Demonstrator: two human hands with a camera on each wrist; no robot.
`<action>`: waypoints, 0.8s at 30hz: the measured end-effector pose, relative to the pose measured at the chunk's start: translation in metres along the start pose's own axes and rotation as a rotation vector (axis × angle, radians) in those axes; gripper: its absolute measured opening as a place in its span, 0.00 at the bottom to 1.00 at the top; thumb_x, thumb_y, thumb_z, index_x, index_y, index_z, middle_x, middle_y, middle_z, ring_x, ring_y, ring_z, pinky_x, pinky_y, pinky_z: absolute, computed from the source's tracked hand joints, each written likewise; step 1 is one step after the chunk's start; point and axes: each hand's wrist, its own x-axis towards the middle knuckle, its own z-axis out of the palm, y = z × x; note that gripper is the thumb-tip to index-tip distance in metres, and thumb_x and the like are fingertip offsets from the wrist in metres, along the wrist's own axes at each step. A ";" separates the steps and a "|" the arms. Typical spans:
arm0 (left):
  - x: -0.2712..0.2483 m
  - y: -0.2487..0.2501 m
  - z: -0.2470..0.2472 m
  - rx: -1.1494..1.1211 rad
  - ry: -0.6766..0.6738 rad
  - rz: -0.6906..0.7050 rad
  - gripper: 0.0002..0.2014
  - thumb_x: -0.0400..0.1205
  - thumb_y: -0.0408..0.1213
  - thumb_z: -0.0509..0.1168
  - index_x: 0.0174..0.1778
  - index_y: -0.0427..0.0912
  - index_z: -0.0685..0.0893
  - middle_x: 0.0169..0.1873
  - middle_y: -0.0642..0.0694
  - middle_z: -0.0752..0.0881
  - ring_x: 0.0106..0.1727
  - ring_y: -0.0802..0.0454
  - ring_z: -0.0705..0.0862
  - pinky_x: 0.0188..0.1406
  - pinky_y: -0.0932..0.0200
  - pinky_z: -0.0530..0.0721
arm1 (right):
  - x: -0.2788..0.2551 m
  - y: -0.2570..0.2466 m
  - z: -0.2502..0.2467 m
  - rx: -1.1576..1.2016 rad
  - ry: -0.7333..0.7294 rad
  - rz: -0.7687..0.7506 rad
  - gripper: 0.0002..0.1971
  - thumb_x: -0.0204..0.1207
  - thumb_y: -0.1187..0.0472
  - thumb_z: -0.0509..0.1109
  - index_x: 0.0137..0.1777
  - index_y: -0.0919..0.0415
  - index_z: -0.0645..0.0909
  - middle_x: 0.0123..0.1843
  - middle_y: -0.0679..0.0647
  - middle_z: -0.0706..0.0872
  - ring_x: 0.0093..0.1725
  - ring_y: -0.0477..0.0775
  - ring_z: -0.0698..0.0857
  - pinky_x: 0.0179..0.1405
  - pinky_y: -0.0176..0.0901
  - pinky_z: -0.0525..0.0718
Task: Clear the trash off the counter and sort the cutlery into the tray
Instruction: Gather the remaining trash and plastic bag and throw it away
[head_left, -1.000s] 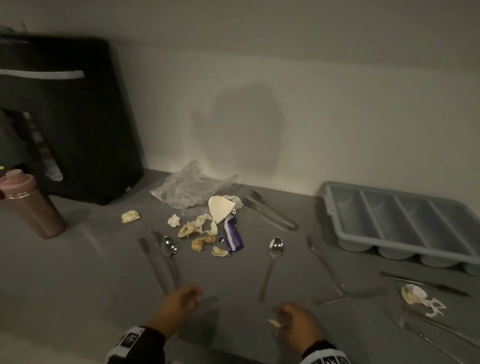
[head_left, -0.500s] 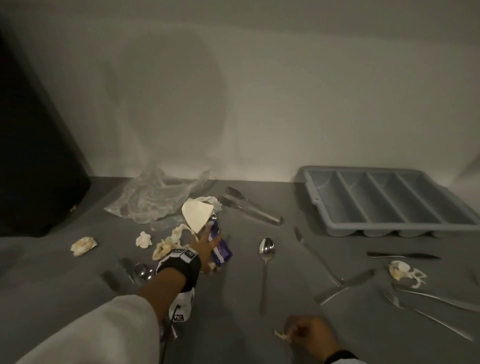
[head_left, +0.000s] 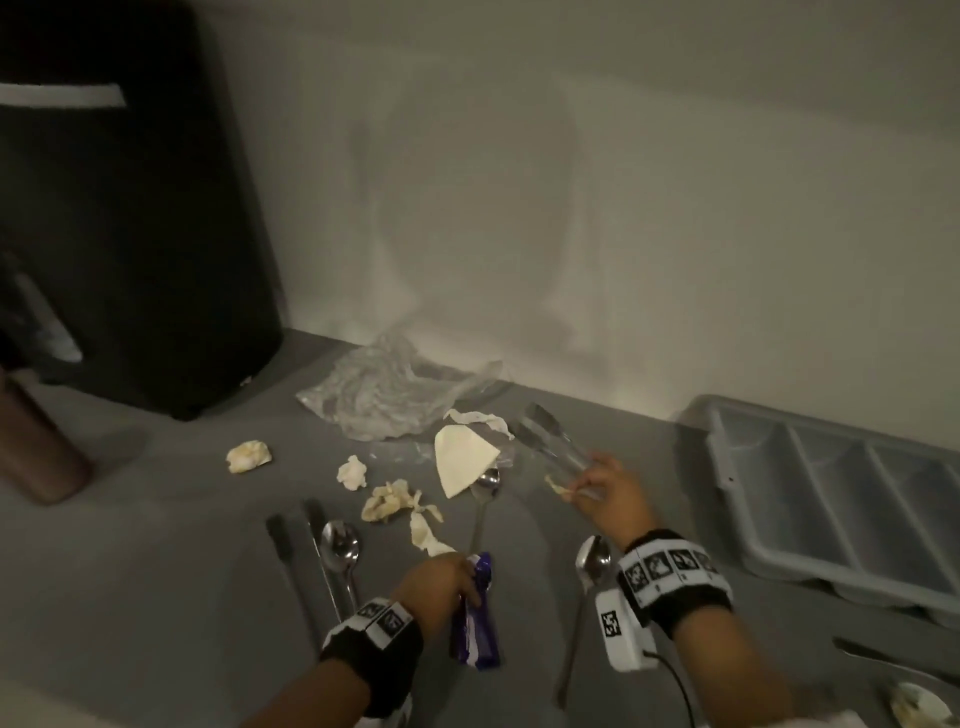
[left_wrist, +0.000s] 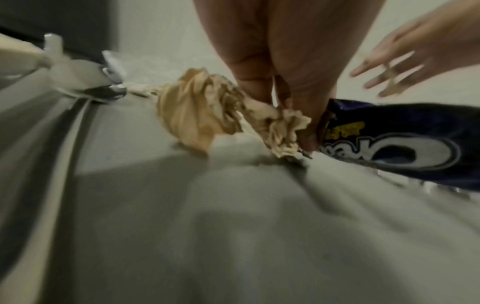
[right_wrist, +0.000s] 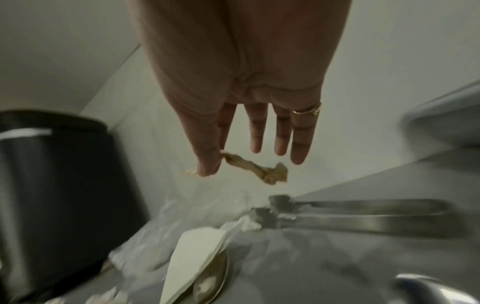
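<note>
I'm gripping the wrapper (head_left: 475, 613) w/ my left hand (head_left: 436, 579), long axis running toward me over the counter (head_left: 156, 571). Right hand (head_left: 605, 488) is pinching a scrap (right_wrist: 259, 170), other fingers straight, beside the tongs (head_left: 550, 436); tray (head_left: 831, 499) sitting far right.

Counts, head view, positions taken from the cutlery tray (head_left: 841, 499).

- Cutlery tray: 1, with 4 compartments.
- Spoons: 3, all left of the tray: near spoon (head_left: 592, 558), middle spoon (head_left: 488, 480), far spoon (head_left: 340, 545).
- Tongs (head_left: 545, 436): 1, left of the tray.
- Long dark utensils (head_left: 280, 540): 2, beyond the far spoon; kind unclear.
- Knife (head_left: 883, 660): 1, in front of the tray.
- Crumpled scraps: 6. Four lie loose left of the tray, e.g. farthest scrap (head_left: 249, 456); one held scrap (head_left: 558, 486); one edge scrap (head_left: 914, 701) in front of the tray.
- Folded paper (head_left: 462, 457): 1.
- Plastic bag (head_left: 384, 395): 1.
- Blue wrapper (head_left: 475, 608): 1.
- Hands: 2, left hand (head_left: 441, 577) and right hand (head_left: 608, 483).
</note>
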 end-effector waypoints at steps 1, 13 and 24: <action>-0.004 0.002 -0.002 0.004 0.034 0.016 0.08 0.72 0.35 0.67 0.46 0.44 0.89 0.48 0.46 0.85 0.60 0.44 0.81 0.59 0.54 0.80 | 0.016 -0.008 0.012 -0.089 -0.079 -0.029 0.18 0.66 0.69 0.77 0.26 0.43 0.86 0.71 0.53 0.71 0.68 0.54 0.73 0.69 0.40 0.71; -0.050 -0.008 -0.060 -0.454 0.592 0.083 0.34 0.73 0.14 0.61 0.27 0.67 0.86 0.47 0.64 0.81 0.49 0.76 0.82 0.50 0.84 0.77 | 0.137 -0.046 0.157 -0.575 -0.580 -0.095 0.40 0.56 0.55 0.66 0.74 0.56 0.67 0.45 0.52 0.91 0.48 0.54 0.86 0.50 0.44 0.86; -0.051 -0.004 -0.088 -0.556 0.712 0.144 0.34 0.73 0.13 0.60 0.27 0.64 0.88 0.44 0.62 0.83 0.47 0.65 0.82 0.42 0.77 0.80 | 0.122 -0.061 0.093 0.042 -0.117 -0.014 0.10 0.64 0.77 0.74 0.45 0.70 0.85 0.43 0.50 0.81 0.37 0.46 0.80 0.17 0.22 0.76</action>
